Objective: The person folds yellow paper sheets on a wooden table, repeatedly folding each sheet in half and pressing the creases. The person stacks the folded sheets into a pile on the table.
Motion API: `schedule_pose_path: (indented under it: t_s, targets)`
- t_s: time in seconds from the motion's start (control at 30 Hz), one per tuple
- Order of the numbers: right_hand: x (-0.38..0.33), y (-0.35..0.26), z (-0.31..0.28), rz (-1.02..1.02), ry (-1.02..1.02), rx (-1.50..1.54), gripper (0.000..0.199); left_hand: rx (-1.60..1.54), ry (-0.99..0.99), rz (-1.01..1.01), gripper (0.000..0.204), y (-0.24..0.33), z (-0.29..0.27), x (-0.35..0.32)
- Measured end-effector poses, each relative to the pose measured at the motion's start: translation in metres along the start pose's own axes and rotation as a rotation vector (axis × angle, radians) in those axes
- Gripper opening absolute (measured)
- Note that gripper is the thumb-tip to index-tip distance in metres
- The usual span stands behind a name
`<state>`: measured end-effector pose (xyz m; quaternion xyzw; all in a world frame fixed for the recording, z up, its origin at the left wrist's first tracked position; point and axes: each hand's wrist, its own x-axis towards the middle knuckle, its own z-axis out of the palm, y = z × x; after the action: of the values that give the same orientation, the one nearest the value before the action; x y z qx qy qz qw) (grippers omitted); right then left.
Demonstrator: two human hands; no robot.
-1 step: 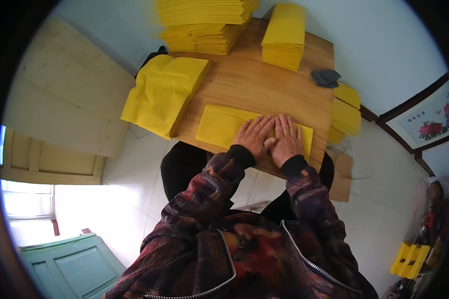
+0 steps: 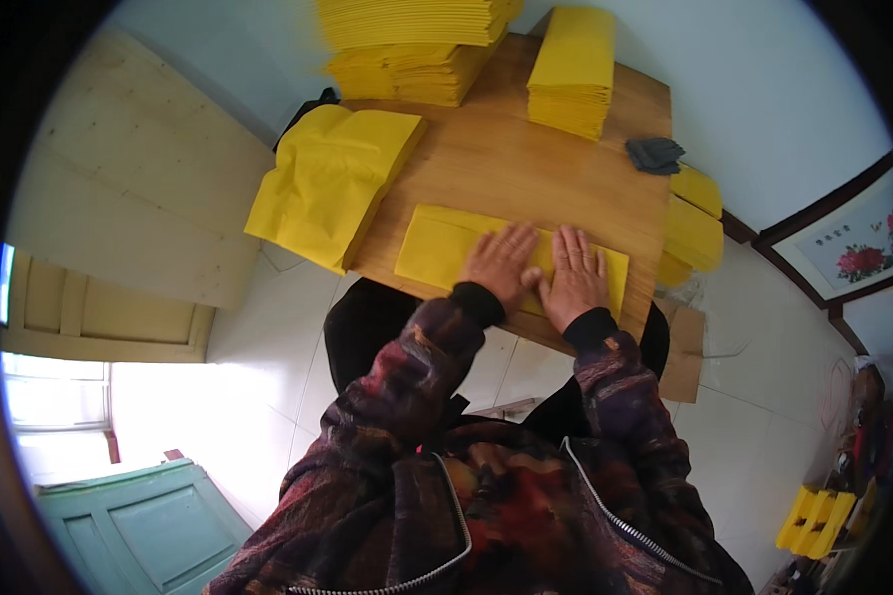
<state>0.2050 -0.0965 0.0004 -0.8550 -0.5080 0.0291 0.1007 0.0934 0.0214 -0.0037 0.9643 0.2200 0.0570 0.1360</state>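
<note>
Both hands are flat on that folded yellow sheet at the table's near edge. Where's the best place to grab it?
Probably the free left end of the folded yellow sheet, coming from the person's left. It lies flat on the wooden table, and the left hand and right hand cover its right half, so only that end is clear to pinch.

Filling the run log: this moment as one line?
left hand flat on folded yellow sheet | right hand flat on it | wooden table

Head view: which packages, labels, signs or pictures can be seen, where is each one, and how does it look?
Framed picture: on the wall at right, dark frame, pale ground, red flowers.
Flat brown paper bag: hanging at the table's right corner, rectangular.
Yellow crate: on the floor, lower right, boxy.
No screens or labels show.
</note>
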Motion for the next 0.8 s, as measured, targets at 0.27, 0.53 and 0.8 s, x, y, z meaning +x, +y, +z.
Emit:
schedule_pose_path:
  t_s: [0.27,0.53,0.8]
  targets:
    - [-0.003,0.003,0.001,-0.013,0.038,0.054,0.075,0.067,0.096,-0.225,0.058,-0.083,-0.029,-0.017]
    - [0.041,-0.092,0.014,-0.035,0.101,0.199,0.058,0.152,0.112,-0.231,0.058,-0.085,-0.023,-0.015]
    - [0.047,-0.049,0.015,0.091,0.124,0.093,0.056,0.161,0.124,-0.209,0.057,-0.087,-0.021,-0.018]
